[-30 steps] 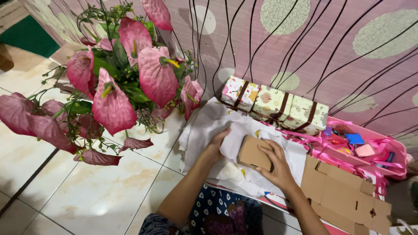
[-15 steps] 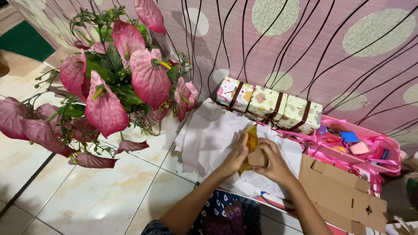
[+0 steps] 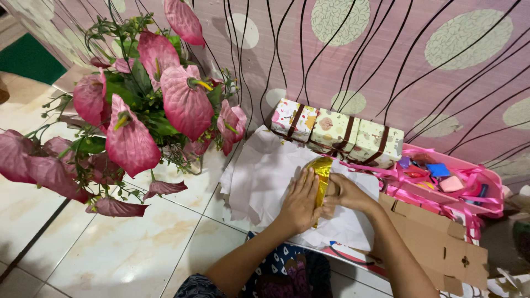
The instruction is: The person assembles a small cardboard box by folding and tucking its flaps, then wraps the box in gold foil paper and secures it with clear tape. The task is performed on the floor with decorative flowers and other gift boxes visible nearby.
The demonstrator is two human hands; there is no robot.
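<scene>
gold foil sheet [image 3: 321, 168] mostly hidden between both hands, flat cardboard [image 3: 441, 243] cut off at bottom edge
</scene>
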